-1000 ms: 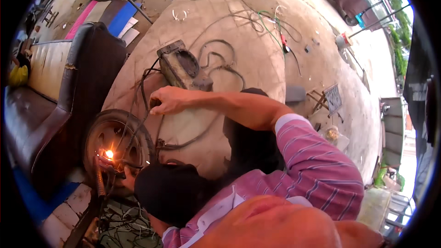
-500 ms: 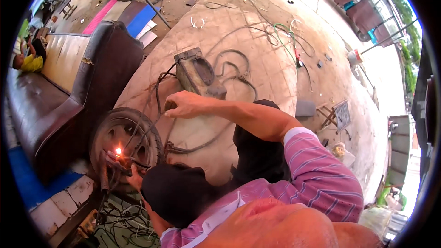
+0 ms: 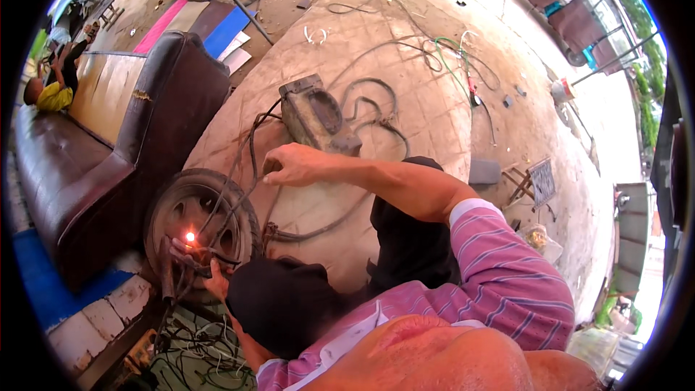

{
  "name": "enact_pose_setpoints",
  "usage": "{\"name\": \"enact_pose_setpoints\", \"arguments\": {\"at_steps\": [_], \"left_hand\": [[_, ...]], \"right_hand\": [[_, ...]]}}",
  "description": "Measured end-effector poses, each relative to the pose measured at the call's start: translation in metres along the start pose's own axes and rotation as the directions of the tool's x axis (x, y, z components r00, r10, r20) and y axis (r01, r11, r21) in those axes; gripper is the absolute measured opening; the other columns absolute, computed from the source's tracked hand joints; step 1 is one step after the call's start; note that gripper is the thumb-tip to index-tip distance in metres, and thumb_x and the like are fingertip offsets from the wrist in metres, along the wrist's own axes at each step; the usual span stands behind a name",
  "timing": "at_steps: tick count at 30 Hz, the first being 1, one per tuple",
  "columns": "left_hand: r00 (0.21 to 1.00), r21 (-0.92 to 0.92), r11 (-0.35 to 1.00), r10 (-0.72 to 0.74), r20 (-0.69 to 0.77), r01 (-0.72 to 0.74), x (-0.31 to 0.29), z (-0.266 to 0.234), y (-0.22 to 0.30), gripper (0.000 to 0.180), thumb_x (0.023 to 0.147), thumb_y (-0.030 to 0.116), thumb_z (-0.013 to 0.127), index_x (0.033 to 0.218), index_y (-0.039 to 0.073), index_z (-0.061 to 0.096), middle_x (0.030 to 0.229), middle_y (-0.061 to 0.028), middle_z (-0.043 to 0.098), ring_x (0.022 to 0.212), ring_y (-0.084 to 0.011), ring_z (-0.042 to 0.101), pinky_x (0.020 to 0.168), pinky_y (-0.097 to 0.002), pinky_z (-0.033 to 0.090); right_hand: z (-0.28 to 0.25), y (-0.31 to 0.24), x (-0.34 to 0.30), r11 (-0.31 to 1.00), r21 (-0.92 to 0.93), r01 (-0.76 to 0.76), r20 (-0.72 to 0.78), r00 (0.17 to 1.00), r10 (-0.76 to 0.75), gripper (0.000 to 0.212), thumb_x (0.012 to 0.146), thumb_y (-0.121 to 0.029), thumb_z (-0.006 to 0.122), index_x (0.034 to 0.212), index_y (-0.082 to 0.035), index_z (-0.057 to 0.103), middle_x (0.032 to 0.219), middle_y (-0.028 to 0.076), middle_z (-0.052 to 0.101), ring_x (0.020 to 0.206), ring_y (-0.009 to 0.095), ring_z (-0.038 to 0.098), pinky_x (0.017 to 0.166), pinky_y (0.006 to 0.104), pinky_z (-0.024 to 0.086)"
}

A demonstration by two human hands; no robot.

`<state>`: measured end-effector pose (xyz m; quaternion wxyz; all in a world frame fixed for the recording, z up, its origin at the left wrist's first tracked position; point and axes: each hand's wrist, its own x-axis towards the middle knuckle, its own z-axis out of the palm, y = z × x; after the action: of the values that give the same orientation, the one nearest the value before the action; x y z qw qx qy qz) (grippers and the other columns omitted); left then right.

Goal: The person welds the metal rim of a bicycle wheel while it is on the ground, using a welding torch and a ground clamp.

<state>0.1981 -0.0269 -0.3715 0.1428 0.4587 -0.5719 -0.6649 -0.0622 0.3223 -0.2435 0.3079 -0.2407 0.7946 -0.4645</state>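
My right hand [image 3: 287, 166] is raised over the ground, fingers curled in a pinch. A thin rod [image 3: 239, 206] slants from its fingertips down to the left, among dark cables. My left hand [image 3: 218, 282] sits low beside my knee, thumb up and the other fingers partly hidden, closed against dark parts I cannot make out. Just left of it are rusty metal pieces [image 3: 181, 252], with a bright glowing point [image 3: 190, 236] above them. Behind these stands a wheel with a black tyre [image 3: 250, 221].
A worn brown sofa [image 3: 170, 94] stands to the left, a person in yellow [image 3: 54, 96] on it. Ahead lies a heavy block-like metal device [image 3: 311, 112] with looping cables [image 3: 373, 83]. Tangled wires [image 3: 195, 355] fill the lower left. A small folding stand [image 3: 541, 181] is at right.
The view has shifted slightly, so everything sits a little to the right. Both hands keep nearly the same place, and the glow is still lit. The person on the sofa has shifted posture.
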Motion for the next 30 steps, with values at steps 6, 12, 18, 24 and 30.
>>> {"name": "enact_pose_setpoints", "arguments": {"at_steps": [6,12,18,24,30], "left_hand": [[0.999,0.229,0.973,0.032,0.032,-0.038,0.033,-0.036,-0.006,0.034,0.102,0.025,0.070,0.121,-0.003,0.070,0.117,-0.0107,0.071,0.096,-0.0188,0.068,0.080,-0.0356,0.057],[0.992,0.109,0.986,0.122,0.026,-0.124,0.006,0.004,0.031,0.022,0.094,0.023,0.079,0.085,0.004,0.070,0.071,-0.0028,0.066,0.056,-0.0144,0.061,0.052,-0.0313,0.048],[0.998,-0.027,0.998,0.061,0.009,-0.061,-0.010,-0.018,0.017,0.021,0.096,0.021,0.078,0.100,0.003,0.069,0.077,-0.0051,0.067,0.057,-0.0168,0.062,0.054,-0.0298,0.051],[0.998,-0.035,0.998,0.047,0.036,-0.046,-0.008,-0.011,0.015,0.021,0.096,0.020,0.078,0.102,0.002,0.069,0.080,-0.0056,0.067,0.061,-0.0166,0.063,0.054,-0.0299,0.052],[0.999,-0.031,0.999,0.028,0.030,-0.027,-0.002,-0.011,0.015,0.020,0.096,0.018,0.079,0.103,0.002,0.069,0.081,-0.0052,0.067,0.064,-0.0165,0.063,0.054,-0.0298,0.052]], "right_hand": [[0.009,-0.014,0.039,0.954,-0.273,0.126,0.081,0.991,-0.107,0.048,0.095,-0.042,0.070,0.120,-0.001,0.073,0.113,0.021,0.074,0.106,0.038,0.070,0.095,0.0454,0.055],[0.000,-0.006,0.008,1.000,0.005,-0.019,0.018,1.000,0.019,0.041,0.100,-0.029,0.068,0.127,0.003,0.070,0.117,0.016,0.075,0.108,0.024,0.071,0.096,0.0357,0.054],[0.015,-0.009,0.017,0.998,0.009,-0.066,0.072,0.995,0.065,0.044,0.101,-0.030,0.068,0.127,0.005,0.070,0.116,0.015,0.075,0.106,0.022,0.070,0.096,0.0339,0.053],[0.011,-0.008,0.015,0.998,-0.009,-0.060,0.088,0.994,0.061,0.044,0.101,-0.030,0.068,0.128,0.005,0.069,0.116,0.016,0.075,0.106,0.022,0.070,0.096,0.0336,0.053],[0.013,-0.005,0.018,0.998,-0.014,-0.058,0.090,0.994,0.059,0.046,0.101,-0.031,0.068,0.129,0.005,0.069,0.117,0.017,0.075,0.107,0.023,0.070,0.097,0.0346,0.054]]}}
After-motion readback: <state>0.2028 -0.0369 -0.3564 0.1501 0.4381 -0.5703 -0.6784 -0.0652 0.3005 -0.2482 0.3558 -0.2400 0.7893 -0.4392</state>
